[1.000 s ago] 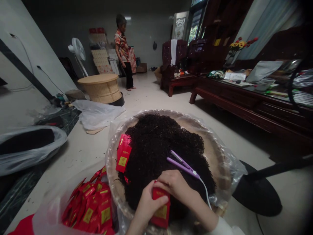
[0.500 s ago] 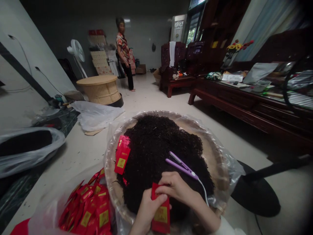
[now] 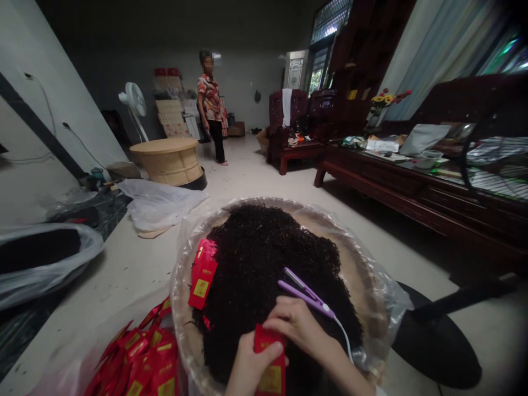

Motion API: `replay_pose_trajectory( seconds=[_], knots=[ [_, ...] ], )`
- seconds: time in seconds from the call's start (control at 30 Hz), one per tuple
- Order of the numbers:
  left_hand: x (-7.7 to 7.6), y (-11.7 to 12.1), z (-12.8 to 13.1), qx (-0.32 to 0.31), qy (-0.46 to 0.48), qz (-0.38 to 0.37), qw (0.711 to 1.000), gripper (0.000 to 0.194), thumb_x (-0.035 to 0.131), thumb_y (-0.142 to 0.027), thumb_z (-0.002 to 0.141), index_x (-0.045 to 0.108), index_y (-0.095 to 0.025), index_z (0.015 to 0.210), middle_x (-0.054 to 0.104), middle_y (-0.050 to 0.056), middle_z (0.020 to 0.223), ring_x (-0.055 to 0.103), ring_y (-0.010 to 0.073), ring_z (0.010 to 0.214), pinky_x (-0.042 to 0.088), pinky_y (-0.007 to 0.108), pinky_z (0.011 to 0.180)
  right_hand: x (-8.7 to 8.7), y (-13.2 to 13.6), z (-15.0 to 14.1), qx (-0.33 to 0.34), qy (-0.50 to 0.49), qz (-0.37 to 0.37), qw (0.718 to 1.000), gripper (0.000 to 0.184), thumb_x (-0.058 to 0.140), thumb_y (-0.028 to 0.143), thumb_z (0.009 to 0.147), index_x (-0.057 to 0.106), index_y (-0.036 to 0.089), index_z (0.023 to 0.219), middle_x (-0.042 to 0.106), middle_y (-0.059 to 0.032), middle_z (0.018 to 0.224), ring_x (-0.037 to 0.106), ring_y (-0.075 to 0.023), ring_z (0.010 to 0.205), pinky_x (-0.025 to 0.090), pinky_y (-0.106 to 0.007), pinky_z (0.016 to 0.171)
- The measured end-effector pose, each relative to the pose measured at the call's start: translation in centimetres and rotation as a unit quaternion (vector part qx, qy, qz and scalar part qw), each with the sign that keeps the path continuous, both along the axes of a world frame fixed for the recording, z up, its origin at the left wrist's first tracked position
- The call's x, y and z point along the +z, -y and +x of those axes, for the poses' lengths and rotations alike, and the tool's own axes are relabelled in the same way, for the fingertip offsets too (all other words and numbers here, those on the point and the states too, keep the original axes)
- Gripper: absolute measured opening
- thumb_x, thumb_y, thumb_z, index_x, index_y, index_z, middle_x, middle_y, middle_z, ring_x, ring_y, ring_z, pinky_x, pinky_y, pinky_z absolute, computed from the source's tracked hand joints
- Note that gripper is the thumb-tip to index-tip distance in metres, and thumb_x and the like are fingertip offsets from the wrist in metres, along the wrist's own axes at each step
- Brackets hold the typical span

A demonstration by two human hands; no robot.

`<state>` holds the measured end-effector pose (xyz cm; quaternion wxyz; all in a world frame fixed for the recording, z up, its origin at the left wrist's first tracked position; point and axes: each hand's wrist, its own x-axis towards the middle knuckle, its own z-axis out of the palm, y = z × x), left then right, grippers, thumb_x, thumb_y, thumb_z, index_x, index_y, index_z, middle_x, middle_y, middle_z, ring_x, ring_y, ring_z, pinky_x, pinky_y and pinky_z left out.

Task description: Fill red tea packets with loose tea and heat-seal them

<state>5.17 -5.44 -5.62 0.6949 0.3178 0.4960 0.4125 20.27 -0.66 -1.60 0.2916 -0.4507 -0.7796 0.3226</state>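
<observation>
A: Where is the red packet [image 3: 270,378]?

B: At the near side of the round tray [image 3: 358,275], above the dark leaves [image 3: 264,256], with both my hands clamped on it.

A: Why use 2?

B: My left hand [image 3: 249,360] grips the left side, thumb across the front, likely because such a thin packet would bend otherwise. My right hand [image 3: 293,322] pinches near the far end, I suppose to control that edge. Whether it is open there, I can't tell.

A: And the purple iron [image 3: 307,298]?

B: It lies on the leaves just beyond my right hand, its 2 arms apart, probably for easy reach. Its white cord [image 3: 344,336] trails to the near right.

A: The other packets?

B: Some loose packets [image 3: 203,283] overlap at the tray's left, perhaps to be handy. The piled packets [image 3: 142,360] sit near left in a clear bag [image 3: 94,342], which presumably contains them.
</observation>
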Motion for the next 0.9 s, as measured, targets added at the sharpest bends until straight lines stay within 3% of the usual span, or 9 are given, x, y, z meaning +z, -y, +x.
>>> replay_pose_trajectory(
  seconds=[0.07,0.1,0.17,0.3,0.43,0.57,0.67,0.77,0.9],
  knots=[
    [-0.1,-0.2,0.0,0.024,-0.002,-0.013,1.0,0.057,0.084,-0.054,0.047,0.071,-0.009,0.078,0.073,0.012,0.069,0.069,0.0223,0.058,0.052,0.03,0.056,-1.0,-0.8,1.7,-0.103,0.045,0.061,0.992,0.021,0.06,0.037,0.087,0.07,0.023,0.1,0.067,-0.0066,0.093,0.06,-0.0218,0.089,0.048,-0.033,0.079],
    [-0.2,-0.4,-0.1,0.036,-0.002,-0.022,0.999,0.06,0.085,-0.056,0.045,0.072,-0.008,0.08,0.073,0.012,0.071,0.069,0.0225,0.058,0.052,0.029,0.055,-1.7,-1.2,2.7,-0.157,0.082,0.086,0.98,0.031,0.063,0.036,0.085,0.064,0.024,0.113,0.067,-0.0091,0.104,0.058,-0.0255,0.097,0.046,-0.039,0.084],
    [-0.4,-0.6,-0.1,0.053,0.0,-0.035,0.998,0.065,0.085,-0.057,0.04,0.072,-0.008,0.081,0.073,0.012,0.07,0.069,0.0226,0.058,0.052,0.029,0.054,-3.4,-1.9,4.4,-0.231,0.169,0.08,0.955,0.045,0.067,0.034,0.079,0.059,0.019,0.121,0.066,-0.0136,0.106,0.058,-0.0298,0.094,0.046,-0.044,0.082],
    [-0.3,-0.6,-0.2,0.063,0.006,-0.031,0.998,0.063,0.085,-0.055,0.044,0.073,-0.008,0.084,0.073,0.011,0.067,0.068,0.0213,0.059,0.052,0.027,0.055,-5.8,-2.3,5.8,-0.232,0.226,0.053,0.945,0.043,0.063,0.032,0.079,0.059,0.012,0.117,0.064,-0.0155,0.102,0.058,-0.0305,0.089,0.047,-0.042,0.078],
    [0.5,-0.6,-0.1,0.069,0.015,-0.031,0.997,0.061,0.085,-0.053,0.047,0.073,-0.008,0.086,0.075,0.015,0.081,0.07,0.022,0.063,0.052,0.028,0.057,-6.3,-2.1,5.2,-0.225,0.152,0.046,0.961,0.034,0.061,0.025,0.074,0.06,0.014,0.106,0.06,-0.0086,0.092,0.059,-0.0248,0.086,0.048,-0.035,0.076],
    [0.5,-0.7,-0.1,0.077,0.013,-0.031,0.996,0.062,0.085,-0.053,0.046,0.073,-0.007,0.085,0.075,0.017,0.083,0.07,0.0225,0.063,0.053,0.028,0.057,-6.4,-1.9,4.8,-0.247,0.084,0.047,0.964,0.038,0.057,0.026,0.071,0.055,0.017,0.108,0.059,-0.0075,0.099,0.061,-0.023,0.088,0.05,-0.035,0.076],
    [0.1,-0.9,-0.2,0.078,0.01,-0.027,0.997,0.062,0.085,-0.054,0.045,0.073,-0.007,0.084,0.075,0.017,0.08,0.07,0.0221,0.061,0.052,0.028,0.055,-5.5,-1.7,5.4,-0.233,0.058,0.052,0.969,0.04,0.054,0.033,0.077,0.054,0.019,0.114,0.062,-0.0095,0.106,0.062,-0.0251,0.095,0.05,-0.038,0.082],
    [-0.1,-0.9,-0.2,0.07,0.008,-0.028,0.997,0.062,0.085,-0.054,0.045,0.073,-0.007,0.083,0.075,0.017,0.08,0.069,0.0221,0.06,0.052,0.028,0.054,-2.8,-1.2,5.8,-0.188,0.033,0.019,0.981,0.046,0.053,0.039,0.081,0.055,0.018,0.122,0.066,-0.0108,0.11,0.063,-0.0254,0.092,0.05,-0.037,0.08],
    [0.2,-0.9,-0.1,0.054,-0.002,-0.013,0.998,0.056,0.085,-0.051,0.048,0.072,-0.007,0.081,0.074,0.012,0.071,0.069,0.0224,0.06,0.051,0.028,0.055,2.0,-0.1,4.4,-0.022,0.052,-0.076,0.996,0.044,0.059,0.043,0.082,0.062,0.018,0.118,0.071,-0.009,0.104,0.065,-0.0224,0.078,0.048,-0.03,0.068]
  ],
)
